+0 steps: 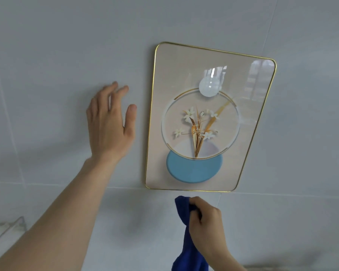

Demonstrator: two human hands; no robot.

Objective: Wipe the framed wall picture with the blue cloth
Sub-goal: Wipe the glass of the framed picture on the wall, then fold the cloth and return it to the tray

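The framed wall picture [249, 90] hangs on a pale tiled wall. It has a thin gold frame, rounded corners and a flower design over a blue disc under glossy glass. My left hand [110, 122] is raised with its fingers apart, just left of the frame's left edge and apart from it. My right hand [207, 223] is below the frame's bottom edge, fist closed around the dark blue cloth [186, 241]. One end of the cloth pokes above the fist; the rest hangs down past the view's lower edge.
The grey-white tiled wall [47, 55] fills the view, with a horizontal grout line level with the picture's bottom edge. A clear glass or plastic shelf edge [6, 229] shows at the lower left.
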